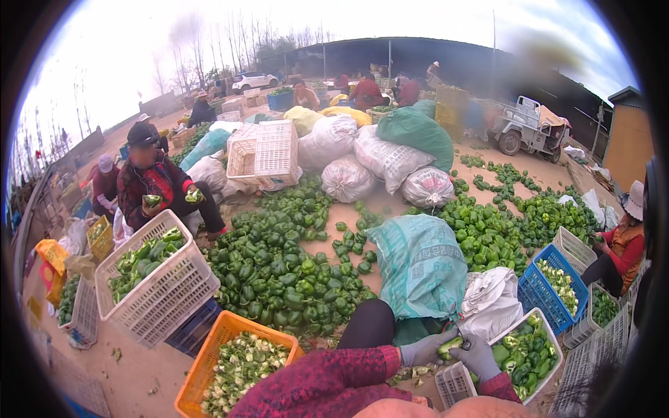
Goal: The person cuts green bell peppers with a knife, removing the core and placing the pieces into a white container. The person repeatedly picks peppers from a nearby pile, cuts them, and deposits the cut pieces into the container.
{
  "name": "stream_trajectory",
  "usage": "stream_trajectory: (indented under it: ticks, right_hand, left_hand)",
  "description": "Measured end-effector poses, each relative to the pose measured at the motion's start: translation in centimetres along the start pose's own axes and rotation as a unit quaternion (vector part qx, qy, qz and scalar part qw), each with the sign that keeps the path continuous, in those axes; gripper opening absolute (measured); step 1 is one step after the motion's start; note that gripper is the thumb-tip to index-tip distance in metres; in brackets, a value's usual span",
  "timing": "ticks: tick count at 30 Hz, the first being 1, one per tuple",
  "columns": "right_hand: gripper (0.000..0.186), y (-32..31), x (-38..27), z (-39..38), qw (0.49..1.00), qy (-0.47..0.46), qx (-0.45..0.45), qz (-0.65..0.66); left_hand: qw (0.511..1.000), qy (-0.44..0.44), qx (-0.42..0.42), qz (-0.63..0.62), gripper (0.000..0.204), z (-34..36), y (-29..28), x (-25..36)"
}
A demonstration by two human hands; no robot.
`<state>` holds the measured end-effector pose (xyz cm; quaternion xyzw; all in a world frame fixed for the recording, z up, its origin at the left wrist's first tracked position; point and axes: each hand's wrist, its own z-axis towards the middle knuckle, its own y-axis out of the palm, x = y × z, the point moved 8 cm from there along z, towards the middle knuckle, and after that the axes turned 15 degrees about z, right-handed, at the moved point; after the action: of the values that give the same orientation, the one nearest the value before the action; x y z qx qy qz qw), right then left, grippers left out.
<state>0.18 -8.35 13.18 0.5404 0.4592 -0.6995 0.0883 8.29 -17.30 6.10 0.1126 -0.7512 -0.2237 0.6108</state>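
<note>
My left hand (pixel 426 348), in a grey glove, is closed around a green bell pepper (pixel 449 348) low in front of me. Close beside it, my right hand (pixel 479 357), gloved in grey too, is closed at the pepper's right side. A thin, dark tool that looks like a small knife (pixel 458 330) sticks up from its fingers; most of it is hidden. To the right of my right hand stands a white crate (pixel 555 339) of cut green peppers (pixel 527 359). An orange crate (pixel 291 346) holding pale pepper cores (pixel 240 366) sits left of my arm.
Green peppers (pixel 279 279) lie heaped ahead, beside a teal woven sack (pixel 420 261). Stuffed sacks (pixel 394 157) and stacked white crates (pixel 277 153) stand beyond. Co-workers sit at left (pixel 157 174) and right (pixel 625 240); a blue crate (pixel 532 289) is at the right.
</note>
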Motion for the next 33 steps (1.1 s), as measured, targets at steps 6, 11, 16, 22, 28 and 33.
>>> stream_trajectory:
  ticks: [6,11,16,22,28,33]
  right_hand:
    - [0.041,0.9,0.0,-0.4,0.991,0.015,0.101,-0.086]
    - [0.024,-0.2,2.2,-1.5,0.973,-0.007,0.22,-0.074]
    - [0.036,-4.4,6.3,-4.6,0.956,0.041,0.289,0.027]
    - [0.047,-14.6,10.0,-12.5,0.828,0.129,0.373,0.398]
    - [0.035,-26.3,12.0,-32.0,0.77,0.09,0.543,0.324]
    - [0.032,-25.8,15.6,-47.6,0.638,0.14,0.698,0.292]
  left_hand:
    - [0.989,-0.008,0.13,0.063,0.067,1.1,-1.4,-1.9]
    - [0.978,0.008,0.192,0.08,0.069,3.9,-0.6,-3.0]
    - [0.991,0.032,0.118,0.056,0.061,7.3,3.7,-3.4]
    - [0.996,-0.028,0.012,0.09,0.061,13.6,5.5,-5.2]
    - [0.813,0.219,0.156,0.515,0.056,25.9,8.2,-3.4]
    - [0.579,0.247,-0.007,0.777,0.07,38.1,13.5,-9.1]
